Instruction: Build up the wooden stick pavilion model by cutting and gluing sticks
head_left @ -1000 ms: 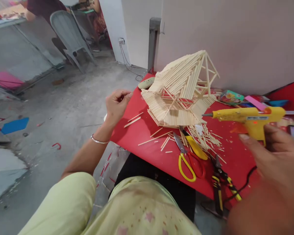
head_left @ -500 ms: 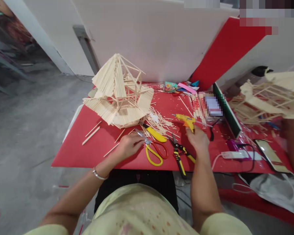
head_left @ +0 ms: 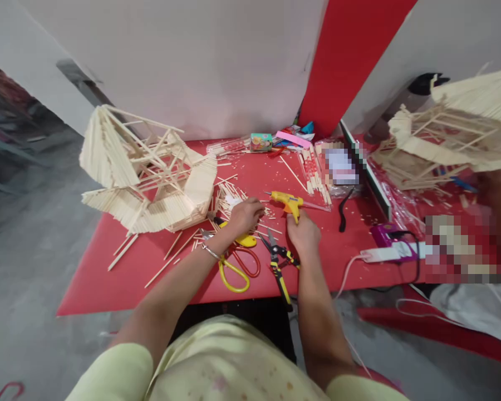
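Observation:
In my right hand is the grip of a yellow glue gun, its nozzle pointing left and a clear glue stick poking out of its back. My left hand reaches over a pile of short wooden sticks, fingers bent together; what lies between them is hidden. Under that wrist are yellow-handled pliers and scissors with one yellow and one red handle. Black-and-yellow cutters lie between my arms. To the left, a pavilion-like stick model stands tilted on the red table.
Bundled chopsticks, a green packet and a pink strip lie at the back. A green-and-white board stands on edge to the right. Beyond it are another stick model and a person's arm. A power strip has cables.
My left hand has moved right and away from me, from beside the scissors to the stick pile. The glue gun stays in my right hand. The view has turned to the right.

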Motion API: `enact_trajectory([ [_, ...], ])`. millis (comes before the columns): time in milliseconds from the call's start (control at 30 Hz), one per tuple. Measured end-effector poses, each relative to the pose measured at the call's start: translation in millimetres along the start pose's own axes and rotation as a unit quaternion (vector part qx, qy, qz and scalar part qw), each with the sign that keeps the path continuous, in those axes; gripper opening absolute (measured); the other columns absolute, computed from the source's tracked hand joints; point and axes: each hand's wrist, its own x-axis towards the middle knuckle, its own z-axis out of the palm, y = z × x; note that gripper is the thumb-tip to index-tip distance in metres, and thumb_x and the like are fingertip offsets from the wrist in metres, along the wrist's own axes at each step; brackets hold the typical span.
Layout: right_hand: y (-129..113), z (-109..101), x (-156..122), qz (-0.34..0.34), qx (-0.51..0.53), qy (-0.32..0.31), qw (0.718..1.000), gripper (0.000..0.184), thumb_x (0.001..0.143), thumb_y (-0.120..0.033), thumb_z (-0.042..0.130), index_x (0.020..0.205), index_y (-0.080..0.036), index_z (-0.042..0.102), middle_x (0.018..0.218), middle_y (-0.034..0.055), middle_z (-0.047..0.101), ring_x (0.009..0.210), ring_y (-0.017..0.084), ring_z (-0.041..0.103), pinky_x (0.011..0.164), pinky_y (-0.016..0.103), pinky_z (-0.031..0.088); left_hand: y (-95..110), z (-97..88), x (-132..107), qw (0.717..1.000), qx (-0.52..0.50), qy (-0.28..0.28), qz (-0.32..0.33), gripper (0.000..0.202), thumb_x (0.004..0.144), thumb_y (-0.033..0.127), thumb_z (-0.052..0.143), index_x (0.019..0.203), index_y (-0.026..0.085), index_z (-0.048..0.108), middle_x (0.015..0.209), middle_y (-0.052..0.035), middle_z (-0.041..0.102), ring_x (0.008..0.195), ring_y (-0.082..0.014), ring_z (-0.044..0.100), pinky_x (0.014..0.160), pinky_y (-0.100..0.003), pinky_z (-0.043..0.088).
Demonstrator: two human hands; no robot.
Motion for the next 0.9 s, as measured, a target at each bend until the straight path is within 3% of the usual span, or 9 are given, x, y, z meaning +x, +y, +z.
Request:
enact_trajectory([
  [167, -1, 5, 1, -0.003, 0.005, 0.000, 1.000, 0.051, 0.099, -0.047, 0.032, 0.134, -0.016, 0.052, 0.103, 0.0160, 0.072, 0.098, 0.027, 0.068, 0.083, 0.034, 0.045, 14, 10.3, 23, 0.998, 0.039, -0.044, 0.031, 0.025, 0.094, 0.028, 0.050, 0.096, 0.024, 0.075, 0.101, -0.0053, 0.069, 0.089, -0.0181, 0.064, 0.071, -0.027, 0.043],
  [333, 2, 6, 3, -0.003, 0.012, -0.005, 1.000, 0.050, 0.100, -0.046, 0.030, 0.133, -0.016, 0.052, 0.102, 0.0162, 0.071, 0.098, 0.027, 0.068, 0.083, 0.034, 0.044, 23, 21.0, 30, 0.992, 0.090, -0.082, 0.036, 0.024, 0.093, 0.028, 0.051, 0.093, 0.022, 0.075, 0.098, -0.0077, 0.068, 0.081, -0.0193, 0.064, 0.064, -0.028, 0.041],
  [500, 4, 5, 4, -0.011, 0.013, -0.010, 1.000, 0.049, 0.100, -0.047, 0.030, 0.132, -0.018, 0.051, 0.104, 0.0156, 0.071, 0.097, 0.026, 0.068, 0.083, 0.035, 0.045, 31, 24.8, 31, 0.986, 0.138, -0.081, 0.051, 0.025, 0.096, 0.023, 0.045, 0.101, 0.017, 0.070, 0.103, -0.0110, 0.066, 0.080, -0.0207, 0.064, 0.065, -0.030, 0.044],
  [600, 2, 2, 2, -0.017, 0.007, -0.016, 1.000, 0.049, 0.099, -0.047, 0.031, 0.129, -0.016, 0.054, 0.102, 0.0161, 0.072, 0.095, 0.026, 0.069, 0.080, 0.034, 0.046, 45, 16.5, 24, 0.987, 0.133, -0.069, 0.061, 0.023, 0.096, 0.019, 0.044, 0.103, 0.015, 0.066, 0.106, -0.0127, 0.065, 0.079, -0.0206, 0.064, 0.064, -0.031, 0.047],
  [667, 1, -1, 0, -0.025, 0.004, -0.019, 1.000, 0.050, 0.098, -0.045, 0.031, 0.129, -0.014, 0.054, 0.100, 0.0180, 0.072, 0.092, 0.028, 0.069, 0.078, 0.036, 0.046, 60, -1.5, 9, 0.992, 0.099, -0.037, 0.076, 0.021, 0.095, 0.018, 0.045, 0.103, 0.016, 0.065, 0.107, -0.0122, 0.065, 0.080, -0.0195, 0.064, 0.063, -0.030, 0.049],
  [767, 2, -1, 2, -0.031, 0.005, -0.018, 0.999, 0.055, 0.096, -0.049, 0.027, 0.132, -0.016, 0.054, 0.103, 0.0196, 0.072, 0.089, 0.031, 0.069, 0.073, 0.039, 0.048, 82, -49.8, -29, 0.992, 0.026, 0.058, 0.112, 0.019, 0.097, 0.023, 0.046, 0.102, 0.019, 0.064, 0.097, -0.0088, 0.066, 0.084, -0.0173, 0.064, 0.069, -0.028, 0.053],
  [900, 3, 3, 6, -0.039, 0.073, -0.010, 0.997, 0.058, 0.091, -0.055, 0.034, 0.126, -0.017, 0.059, 0.097, 0.0185, 0.073, 0.086, 0.033, 0.069, 0.072, 0.040, 0.050, 92, -136.2, -95, 0.958, -0.025, 0.271, 0.089, 0.016, 0.093, 0.018, 0.058, 0.106, 0.021, 0.066, 0.094, -0.0071, 0.068, 0.087, -0.0160, 0.064, 0.075, -0.029, 0.054],
])
